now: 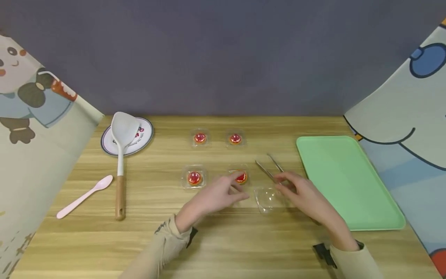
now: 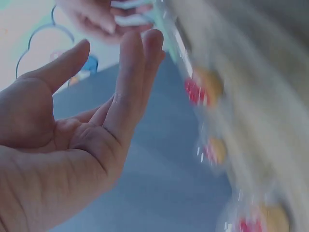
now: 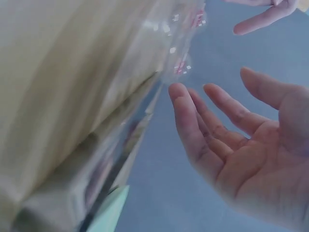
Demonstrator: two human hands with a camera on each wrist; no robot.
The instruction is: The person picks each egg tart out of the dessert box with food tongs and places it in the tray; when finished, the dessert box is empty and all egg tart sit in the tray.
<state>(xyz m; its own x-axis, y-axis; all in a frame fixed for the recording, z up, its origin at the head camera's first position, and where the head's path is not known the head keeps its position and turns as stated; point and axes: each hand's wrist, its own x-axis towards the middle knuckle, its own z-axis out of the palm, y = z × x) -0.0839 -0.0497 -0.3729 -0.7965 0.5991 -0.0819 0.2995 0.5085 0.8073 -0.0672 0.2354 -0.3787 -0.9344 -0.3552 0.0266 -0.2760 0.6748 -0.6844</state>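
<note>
My left hand (image 1: 217, 195) hovers with fingers apart over a small red-topped tart (image 1: 241, 177) in a clear plastic holder, partly covering it. In the left wrist view nothing lies between the left fingers (image 2: 130, 82). Metal tongs (image 1: 265, 169) lie on the table, their far ends pointing away. Just over them is my right hand (image 1: 306, 195), which hides their near part; the right wrist view shows its fingers (image 3: 186, 113) loosely bent and holding nothing. Between the hands sits a clear plastic container (image 1: 266, 199) with no tart visible in it.
More tarts in clear holders stand at the front left (image 1: 194, 178), back left (image 1: 200, 138) and back right (image 1: 235, 139). A green tray (image 1: 343, 178) is at the right. Leftward are a white turner (image 1: 122, 131) across a patterned plate (image 1: 148, 133) and a pink spoon (image 1: 85, 196).
</note>
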